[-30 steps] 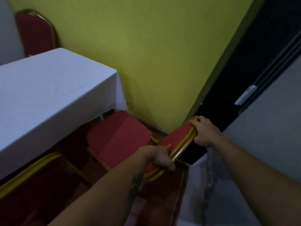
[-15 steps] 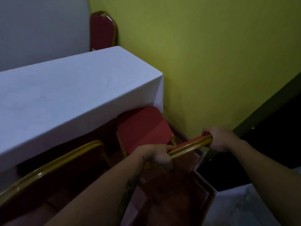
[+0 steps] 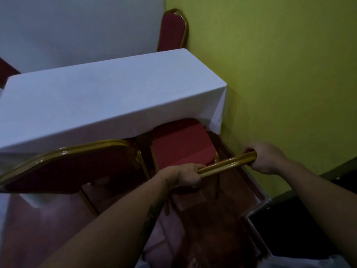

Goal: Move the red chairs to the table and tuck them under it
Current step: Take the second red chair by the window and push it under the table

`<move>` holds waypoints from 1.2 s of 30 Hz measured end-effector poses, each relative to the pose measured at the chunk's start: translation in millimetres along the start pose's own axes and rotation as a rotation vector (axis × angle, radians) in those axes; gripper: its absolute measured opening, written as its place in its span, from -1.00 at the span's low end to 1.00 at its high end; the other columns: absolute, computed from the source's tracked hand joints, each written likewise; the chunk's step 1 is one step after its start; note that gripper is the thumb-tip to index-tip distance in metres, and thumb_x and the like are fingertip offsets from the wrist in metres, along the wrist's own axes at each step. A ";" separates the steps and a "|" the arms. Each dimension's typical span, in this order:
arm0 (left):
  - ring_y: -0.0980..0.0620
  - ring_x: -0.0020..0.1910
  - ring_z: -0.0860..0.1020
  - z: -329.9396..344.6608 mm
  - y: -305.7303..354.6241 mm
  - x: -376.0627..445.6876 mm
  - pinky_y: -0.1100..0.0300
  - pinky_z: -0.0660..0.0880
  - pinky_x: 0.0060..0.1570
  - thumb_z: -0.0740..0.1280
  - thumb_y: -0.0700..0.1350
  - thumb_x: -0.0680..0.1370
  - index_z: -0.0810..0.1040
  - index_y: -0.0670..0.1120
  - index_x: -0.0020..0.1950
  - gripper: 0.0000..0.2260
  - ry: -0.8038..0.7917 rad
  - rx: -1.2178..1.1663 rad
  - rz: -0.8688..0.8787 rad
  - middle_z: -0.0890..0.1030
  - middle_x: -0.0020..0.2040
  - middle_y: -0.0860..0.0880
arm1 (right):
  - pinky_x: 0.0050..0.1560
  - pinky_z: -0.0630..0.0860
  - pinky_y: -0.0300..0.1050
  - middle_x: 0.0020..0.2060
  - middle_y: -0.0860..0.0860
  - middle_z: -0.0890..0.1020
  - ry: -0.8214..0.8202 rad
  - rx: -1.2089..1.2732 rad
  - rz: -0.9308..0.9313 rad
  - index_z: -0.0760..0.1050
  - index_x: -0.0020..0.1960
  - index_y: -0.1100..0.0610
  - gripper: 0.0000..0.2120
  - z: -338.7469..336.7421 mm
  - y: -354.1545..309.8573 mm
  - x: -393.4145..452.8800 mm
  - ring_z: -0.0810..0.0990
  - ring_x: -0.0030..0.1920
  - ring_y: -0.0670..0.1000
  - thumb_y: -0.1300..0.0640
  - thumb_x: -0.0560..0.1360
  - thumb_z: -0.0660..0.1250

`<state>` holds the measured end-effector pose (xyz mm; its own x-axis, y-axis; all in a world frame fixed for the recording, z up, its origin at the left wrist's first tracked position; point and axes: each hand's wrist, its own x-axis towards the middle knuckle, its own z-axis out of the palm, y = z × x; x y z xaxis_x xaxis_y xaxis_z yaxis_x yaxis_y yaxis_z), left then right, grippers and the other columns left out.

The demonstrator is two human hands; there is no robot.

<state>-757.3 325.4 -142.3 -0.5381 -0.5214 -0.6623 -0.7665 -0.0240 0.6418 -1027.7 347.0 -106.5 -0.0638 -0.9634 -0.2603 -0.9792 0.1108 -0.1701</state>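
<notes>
A red chair [image 3: 182, 146] stands at the right end of the table [image 3: 100, 99], the front of its seat just under the hanging white tablecloth [image 3: 219, 113]. The left hand [image 3: 183, 176] and right hand [image 3: 265, 158] grip the gold top rail [image 3: 227, 166] of its back, fingers curled tightly around the tube. Just to the left, a second red chair [image 3: 71, 167] is pushed against the table. A third chair [image 3: 172, 30] stands beyond the table, by the yellow-green wall [image 3: 280, 74], which runs close along the right.
</notes>
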 end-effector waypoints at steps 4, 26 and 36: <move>-0.19 0.12 0.56 4.6 0.1 -3.0 0.00 0.53 0.01 0.30 -0.21 0.24 0.39 0.03 0.52 -0.20 0.051 -0.082 -0.017 0.52 0.11 -0.10 | 0.00 0.57 0.03 -0.16 -0.08 0.64 -0.012 0.018 -0.045 0.48 -0.23 -0.16 -0.80 -4.9 -2.9 14.6 0.61 -0.09 0.08 0.06 0.33 0.48; 0.07 -0.11 0.56 -21.4 -1.8 10.4 0.24 0.52 -0.25 0.32 -0.14 0.47 0.40 0.16 0.54 -0.38 0.228 0.005 -0.031 0.56 0.01 0.04 | -0.22 0.45 -0.11 -0.21 -0.10 0.64 -0.024 -0.007 -0.048 0.58 -0.14 -0.09 -0.81 -21.0 -15.7 48.7 0.59 -0.20 -0.02 0.14 0.32 0.49; 0.11 -0.12 0.51 -19.1 2.7 17.6 0.24 0.48 -0.25 0.28 -0.17 0.54 0.44 0.07 0.51 -0.48 0.228 0.001 -0.040 0.47 -0.07 0.10 | 0.02 0.54 0.01 -0.12 -0.06 0.64 -0.008 -0.004 -0.094 0.59 -0.09 -0.10 -0.85 -19.1 -17.1 59.1 0.60 -0.08 0.07 0.08 0.40 0.50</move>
<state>-762.1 299.9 -144.8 -0.4143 -0.6994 -0.5824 -0.7860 -0.0477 0.6164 -1018.4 283.5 -100.8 0.0296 -0.9676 -0.2509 -0.9816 0.0191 -0.1898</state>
